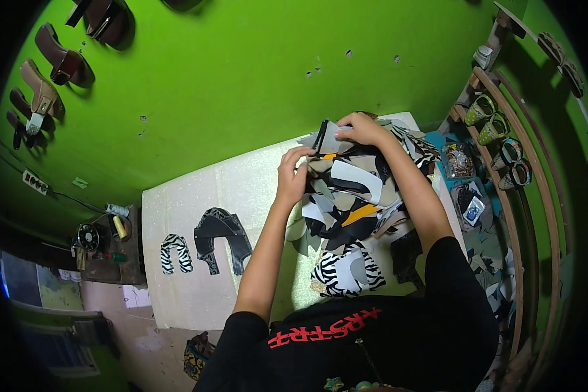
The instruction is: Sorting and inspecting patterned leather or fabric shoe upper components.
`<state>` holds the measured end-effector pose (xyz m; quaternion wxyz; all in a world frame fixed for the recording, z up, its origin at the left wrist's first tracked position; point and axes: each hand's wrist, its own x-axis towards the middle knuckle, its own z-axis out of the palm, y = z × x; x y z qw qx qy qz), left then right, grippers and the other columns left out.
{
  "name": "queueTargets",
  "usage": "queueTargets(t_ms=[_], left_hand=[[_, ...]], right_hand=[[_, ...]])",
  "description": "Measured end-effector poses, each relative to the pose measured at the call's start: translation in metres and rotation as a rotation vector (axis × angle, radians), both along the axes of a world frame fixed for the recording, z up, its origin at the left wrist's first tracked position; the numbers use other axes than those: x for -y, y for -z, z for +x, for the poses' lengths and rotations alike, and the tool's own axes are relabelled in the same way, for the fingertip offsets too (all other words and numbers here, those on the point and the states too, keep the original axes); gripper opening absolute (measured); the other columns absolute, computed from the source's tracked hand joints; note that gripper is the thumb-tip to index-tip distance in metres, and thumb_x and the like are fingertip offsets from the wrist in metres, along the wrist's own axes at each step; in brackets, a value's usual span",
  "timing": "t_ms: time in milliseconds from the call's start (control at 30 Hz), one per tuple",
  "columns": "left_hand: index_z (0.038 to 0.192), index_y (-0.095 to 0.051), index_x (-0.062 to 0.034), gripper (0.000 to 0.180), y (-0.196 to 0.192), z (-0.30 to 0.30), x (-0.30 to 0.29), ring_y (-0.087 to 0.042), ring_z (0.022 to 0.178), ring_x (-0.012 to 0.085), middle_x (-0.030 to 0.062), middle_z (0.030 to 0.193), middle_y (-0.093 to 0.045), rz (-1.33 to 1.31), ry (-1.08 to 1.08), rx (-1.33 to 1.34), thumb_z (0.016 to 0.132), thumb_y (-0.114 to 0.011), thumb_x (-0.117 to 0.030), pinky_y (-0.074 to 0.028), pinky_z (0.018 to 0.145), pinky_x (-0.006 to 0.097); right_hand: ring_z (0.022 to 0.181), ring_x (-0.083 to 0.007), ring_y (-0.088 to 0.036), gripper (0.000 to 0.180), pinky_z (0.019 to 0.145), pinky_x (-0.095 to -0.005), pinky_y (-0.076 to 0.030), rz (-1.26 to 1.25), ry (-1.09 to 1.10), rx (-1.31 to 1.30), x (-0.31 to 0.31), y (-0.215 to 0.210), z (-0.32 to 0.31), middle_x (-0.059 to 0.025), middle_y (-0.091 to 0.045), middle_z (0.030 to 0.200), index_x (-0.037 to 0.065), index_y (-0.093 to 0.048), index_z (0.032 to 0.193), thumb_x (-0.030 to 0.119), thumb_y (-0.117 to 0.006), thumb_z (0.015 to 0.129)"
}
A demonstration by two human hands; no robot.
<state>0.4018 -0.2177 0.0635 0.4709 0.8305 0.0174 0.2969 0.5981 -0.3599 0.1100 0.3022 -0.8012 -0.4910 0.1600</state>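
Observation:
A heap of cut material scraps (353, 179) in grey, black, white, beige and orange lies on the table. At its far side my right hand (364, 129) is closed on a light grey scrap (334, 138), which stands tilted up from the heap. Beside that scrap a narrow black piece (320, 137) leans upright. My left hand (293, 175) is at the heap's left edge, thumb and fingers apart, its fingertips at the foot of the black piece. Zebra-striped pieces (326, 271) with a grey scrap on top lie at the near side, close to my body.
Left on the pale table (170, 294) lie black arch-shaped pieces (219, 228) and a small zebra-striped arch (176, 253). Sandals (493, 127) sit on a wooden rack at right, above bags of scraps (473, 209). A green wall (242, 78) borders the far side; a fan (88, 236) stands at left.

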Motion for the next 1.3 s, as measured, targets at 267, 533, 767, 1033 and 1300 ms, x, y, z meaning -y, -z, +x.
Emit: queueTargets(t_ms=[267, 533, 767, 1033, 1300], left_hand=[[0.092, -0.059, -0.0053, 0.031, -0.012, 0.027, 0.04, -0.05, 0.09, 0.031, 0.0121, 0.099, -0.052, 0.211, -0.244, -0.021, 0.064, -0.071, -0.008, -0.042, 0.078, 0.038], [0.083, -0.063, -0.009, 0.019, -0.002, 0.023, 0.059, -0.053, 0.09, 0.0262, 0.0056, 0.094, -0.056, 0.463, -0.333, 0.15, 0.064, -0.067, -0.006, -0.04, 0.075, 0.035], [0.079, -0.062, -0.0068, 0.02, 0.009, 0.005, 0.068, -0.054, 0.086, 0.0241, 0.0037, 0.088, -0.059, 0.471, -0.278, 0.233, 0.06, -0.066, -0.001, -0.04, 0.074, 0.034], [0.074, -0.058, -0.0037, 0.016, 0.009, -0.034, 0.077, -0.057, 0.089, 0.0255, 0.0045, 0.092, -0.063, 0.425, -0.242, 0.287, 0.06, -0.06, 0.003, -0.041, 0.077, 0.034], [0.077, -0.055, -0.0049, 0.022, 0.028, -0.062, 0.096, -0.056, 0.093, 0.0258, 0.0062, 0.098, -0.061, 0.439, -0.169, 0.138, 0.057, -0.062, 0.003, -0.039, 0.079, 0.035]], right_hand=[[0.079, -0.0298, -0.062, 0.031, 0.075, -0.0335, -0.047, 0.072, -0.001, -0.012, 0.026, 0.0, -0.027, -0.0179, -0.064, 0.088, 0.005, -0.067, 0.092, 0.009, -0.072, 0.062], [0.085, -0.0133, -0.058, 0.038, 0.077, -0.027, -0.047, 0.089, -0.1, -0.352, 0.039, 0.009, -0.01, -0.0086, -0.064, 0.096, -0.002, -0.06, 0.105, -0.008, -0.063, 0.067], [0.077, -0.0122, -0.057, 0.026, 0.071, -0.026, -0.046, 0.237, 0.086, -0.413, 0.039, 0.034, 0.003, -0.0099, -0.064, 0.086, -0.005, -0.061, 0.099, 0.0, -0.061, 0.073], [0.079, -0.0185, -0.059, 0.026, 0.074, -0.0299, -0.046, 0.292, 0.253, -0.281, 0.036, 0.041, -0.005, -0.0125, -0.063, 0.085, -0.001, -0.063, 0.095, 0.01, -0.064, 0.072], [0.089, -0.0202, -0.058, 0.027, 0.079, -0.0314, -0.045, 0.383, 0.095, -0.241, 0.054, 0.027, -0.046, -0.0109, -0.06, 0.099, 0.0, -0.06, 0.095, 0.009, -0.066, 0.07]])
